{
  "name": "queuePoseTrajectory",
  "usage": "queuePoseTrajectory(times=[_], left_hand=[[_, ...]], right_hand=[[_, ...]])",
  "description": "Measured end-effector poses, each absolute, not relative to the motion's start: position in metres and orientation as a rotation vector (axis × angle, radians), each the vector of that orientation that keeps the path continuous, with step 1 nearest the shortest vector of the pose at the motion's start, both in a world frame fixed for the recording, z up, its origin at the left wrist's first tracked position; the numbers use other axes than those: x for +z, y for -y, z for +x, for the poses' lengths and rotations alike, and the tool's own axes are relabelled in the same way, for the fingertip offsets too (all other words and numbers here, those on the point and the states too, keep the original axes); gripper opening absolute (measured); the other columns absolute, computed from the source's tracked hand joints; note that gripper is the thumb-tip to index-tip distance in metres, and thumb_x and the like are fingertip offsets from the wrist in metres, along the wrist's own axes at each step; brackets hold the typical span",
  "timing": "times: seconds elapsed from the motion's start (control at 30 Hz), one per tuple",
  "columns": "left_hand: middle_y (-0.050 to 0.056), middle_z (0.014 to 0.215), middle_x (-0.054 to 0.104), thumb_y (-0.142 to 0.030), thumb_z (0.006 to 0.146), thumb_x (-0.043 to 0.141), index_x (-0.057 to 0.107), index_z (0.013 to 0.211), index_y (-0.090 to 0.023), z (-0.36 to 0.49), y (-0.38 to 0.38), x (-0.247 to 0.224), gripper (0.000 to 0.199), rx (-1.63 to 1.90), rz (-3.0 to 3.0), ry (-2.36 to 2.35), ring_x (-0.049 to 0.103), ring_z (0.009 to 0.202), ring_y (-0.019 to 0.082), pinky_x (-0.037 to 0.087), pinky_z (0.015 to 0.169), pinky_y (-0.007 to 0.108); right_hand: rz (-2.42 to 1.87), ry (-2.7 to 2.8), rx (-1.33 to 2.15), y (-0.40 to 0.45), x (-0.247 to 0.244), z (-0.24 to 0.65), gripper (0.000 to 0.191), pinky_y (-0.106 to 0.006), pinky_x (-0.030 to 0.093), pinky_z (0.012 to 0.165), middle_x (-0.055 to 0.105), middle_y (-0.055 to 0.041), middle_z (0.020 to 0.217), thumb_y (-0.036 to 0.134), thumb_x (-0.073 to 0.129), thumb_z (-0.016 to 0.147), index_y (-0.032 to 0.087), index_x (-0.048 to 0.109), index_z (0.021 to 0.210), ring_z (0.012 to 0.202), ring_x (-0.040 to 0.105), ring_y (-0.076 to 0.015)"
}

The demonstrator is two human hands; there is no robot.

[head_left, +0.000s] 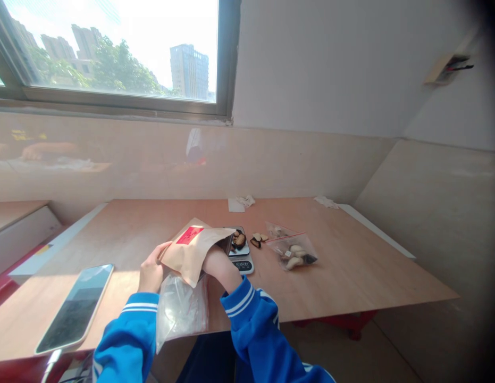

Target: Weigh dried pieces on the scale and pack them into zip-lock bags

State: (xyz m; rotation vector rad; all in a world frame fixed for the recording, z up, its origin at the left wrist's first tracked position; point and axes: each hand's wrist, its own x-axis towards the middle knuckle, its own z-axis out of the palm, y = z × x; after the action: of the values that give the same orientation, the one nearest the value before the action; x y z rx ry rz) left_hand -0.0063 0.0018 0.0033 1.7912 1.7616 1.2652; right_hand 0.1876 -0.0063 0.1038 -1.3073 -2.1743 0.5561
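Note:
My left hand (152, 268) grips the closed end of a brown paper bag (191, 252) with a red label, tilted with its mouth to the right. Inside that mouth goes my right hand (221, 266); its fingers are hidden by the paper. Just beyond the bag, a small digital kitchen scale (244, 264) carries dark dried mushrooms (238, 240). A few dried mushroom pieces (257, 240) lie on the table right of it. Under the bag, a stack of clear zip bags (182, 308) hangs slightly over the table's front edge.
Two clear zip bags (295, 250) with mushroom pieces lie right of the scale. A phone (76, 308) with a white cable (51, 366) rests at the left. Crumpled tissue (246, 201) and white paper (236, 205) sit at the table's back edge, with more tissue (326, 202) farther right.

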Motion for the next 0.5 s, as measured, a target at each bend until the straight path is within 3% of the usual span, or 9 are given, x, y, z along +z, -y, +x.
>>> queuePoseTrajectory(times=[0.13,0.23,0.33,0.5], left_hand=[[0.002,0.113,0.068,-0.033,0.075,0.053,0.061,0.116,-0.025,-0.008,-0.003,0.003,0.042,1.269,1.779,-1.762,0.063,0.104,0.024,0.049,0.089,0.032],[0.003,0.114,0.068,-0.037,0.076,0.053,0.061,0.118,-0.024,-0.008,-0.004,0.003,0.044,1.245,1.788,-1.785,0.063,0.106,0.025,0.048,0.091,0.034],[0.003,0.115,0.068,-0.036,0.076,0.053,0.060,0.119,-0.024,-0.008,-0.003,0.004,0.046,1.238,1.801,-1.785,0.062,0.107,0.025,0.048,0.092,0.034],[0.004,0.115,0.068,-0.039,0.077,0.052,0.060,0.119,-0.023,-0.010,-0.004,0.002,0.046,1.253,1.789,-1.811,0.062,0.108,0.026,0.047,0.093,0.033]], right_hand=[[-1.335,2.196,0.441,0.018,0.112,0.207,0.026,-0.035,0.045,0.093,0.068,-0.0118,0.114,0.011,0.053,0.085,0.014,0.068,0.106,0.105,0.061,-0.0240],[-1.303,2.145,0.243,0.022,0.118,0.218,0.018,-0.039,0.043,0.089,0.071,-0.0100,0.099,0.018,0.056,0.087,0.019,0.072,0.094,0.101,0.058,-0.0254],[-1.206,2.065,0.173,0.025,0.123,0.223,0.017,-0.037,0.043,0.085,0.072,-0.0042,0.091,0.022,0.058,0.088,0.027,0.072,0.096,0.093,0.056,-0.0223],[-1.027,1.685,0.314,0.027,0.123,0.233,0.019,-0.031,0.045,0.086,0.070,-0.0017,0.098,0.021,0.052,0.091,0.025,0.067,0.101,0.093,0.060,-0.0172]])
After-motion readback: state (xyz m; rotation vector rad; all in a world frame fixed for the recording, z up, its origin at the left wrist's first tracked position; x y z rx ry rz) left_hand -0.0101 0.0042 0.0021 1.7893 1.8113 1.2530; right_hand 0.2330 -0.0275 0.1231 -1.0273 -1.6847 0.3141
